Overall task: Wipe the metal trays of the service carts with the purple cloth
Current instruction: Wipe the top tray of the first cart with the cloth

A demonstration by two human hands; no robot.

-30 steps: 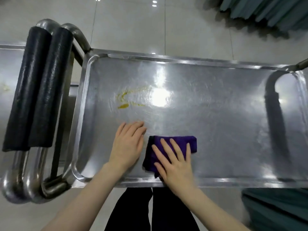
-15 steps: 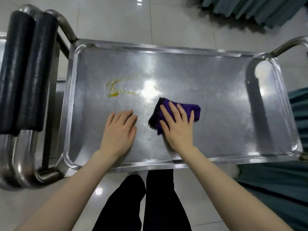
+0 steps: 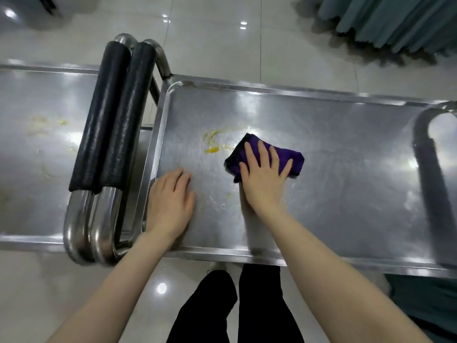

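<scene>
A metal cart tray (image 3: 346,184) lies in front of me with a yellow smear (image 3: 212,143) on its left half. My right hand (image 3: 263,177) presses flat, fingers straight, on the folded purple cloth (image 3: 291,157), which sits just right of the smear. My left hand (image 3: 170,201) rests flat on the tray near its left rim, holding nothing. A second cart tray (image 3: 44,149) on the left carries faint yellow stains (image 3: 49,123).
Two black padded cart handles (image 3: 112,120) on chrome tubes stand between the two trays. Another handle casts a shadow at the tray's right end (image 3: 430,169). Teal curtains (image 3: 390,23) hang at the far right over the tiled floor. My dark-trousered legs (image 3: 237,308) are below.
My right hand has pushed the cloth away from the near rim, up the tray, until it lies beside the yellow smear. My left hand stayed flat on the tray.
</scene>
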